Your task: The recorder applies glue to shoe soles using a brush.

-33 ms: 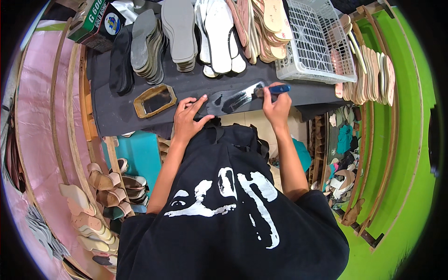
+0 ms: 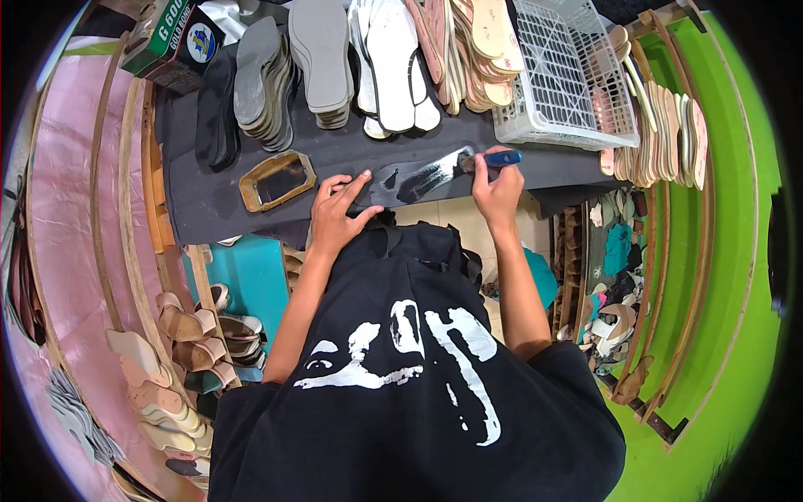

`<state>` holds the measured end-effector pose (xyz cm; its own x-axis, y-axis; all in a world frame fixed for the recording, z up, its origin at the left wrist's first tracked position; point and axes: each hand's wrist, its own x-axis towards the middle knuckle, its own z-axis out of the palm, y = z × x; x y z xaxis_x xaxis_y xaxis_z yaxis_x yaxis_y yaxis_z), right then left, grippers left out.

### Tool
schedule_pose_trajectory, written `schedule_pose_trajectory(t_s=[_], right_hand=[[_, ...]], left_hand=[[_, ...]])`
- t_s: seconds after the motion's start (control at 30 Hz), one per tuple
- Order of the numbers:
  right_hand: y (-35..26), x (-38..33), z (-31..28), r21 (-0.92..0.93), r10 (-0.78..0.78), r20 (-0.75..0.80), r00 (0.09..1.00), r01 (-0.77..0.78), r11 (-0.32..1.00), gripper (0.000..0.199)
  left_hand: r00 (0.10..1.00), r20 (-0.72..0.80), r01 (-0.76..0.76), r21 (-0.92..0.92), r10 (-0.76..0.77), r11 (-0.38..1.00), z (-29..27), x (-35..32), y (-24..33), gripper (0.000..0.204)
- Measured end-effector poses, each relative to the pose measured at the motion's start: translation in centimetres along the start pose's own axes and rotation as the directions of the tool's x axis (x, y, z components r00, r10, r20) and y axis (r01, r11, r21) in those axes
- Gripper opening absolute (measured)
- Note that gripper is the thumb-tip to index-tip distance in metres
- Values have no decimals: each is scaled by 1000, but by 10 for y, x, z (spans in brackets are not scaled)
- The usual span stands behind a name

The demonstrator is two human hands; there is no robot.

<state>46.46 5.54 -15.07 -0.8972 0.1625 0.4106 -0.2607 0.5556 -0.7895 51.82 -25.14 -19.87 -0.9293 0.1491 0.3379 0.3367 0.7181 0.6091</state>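
Observation:
A dark shoe sole (image 2: pixel 410 180) lies flat on the black table (image 2: pixel 209 213), its surface shiny and wet in streaks. My left hand (image 2: pixel 339 213) presses its near left end down with spread fingers. My right hand (image 2: pixel 495 188) grips a blue-handled brush (image 2: pixel 492 157), whose bristles touch the sole's right end. An open rectangular tin with a yellowish rim (image 2: pixel 278 180) sits on the table just left of my left hand.
Behind the sole stand stacks of grey soles (image 2: pixel 259 75), white soles (image 2: pixel 393 58) and tan insoles (image 2: pixel 468 38). A white plastic basket (image 2: pixel 560 75) is at the back right, a green box (image 2: pixel 167 38) at the back left. Shelves with heeled shoe parts (image 2: pixel 167 360) run at lower left.

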Motion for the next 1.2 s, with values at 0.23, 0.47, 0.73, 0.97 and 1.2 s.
schedule_pose_trajectory(t_s=[0.23,0.47,0.73,0.97,1.2], right_hand=[[-17,-29,6,-67,-180,83,980,186,980,11],[-2,-6,-22,-125,-6,-59,998,-2,992,13],[2,-11,-14,14,41,46,998,-42,999,13],[16,10,-21,-75,34,-7,999,-35,997,15],[15,0,-21,-80,-99,2,995,98,992,12]], left_hand=[[999,-36,-11,-28,10,1000,-2,3,4,68],[995,-98,-24,5,25,1000,-2,5,8,55],[997,-82,-5,22,6,1000,0,4,7,55],[995,-96,-10,2,10,1000,1,4,7,53],[993,-118,-28,31,32,999,3,3,5,53]])
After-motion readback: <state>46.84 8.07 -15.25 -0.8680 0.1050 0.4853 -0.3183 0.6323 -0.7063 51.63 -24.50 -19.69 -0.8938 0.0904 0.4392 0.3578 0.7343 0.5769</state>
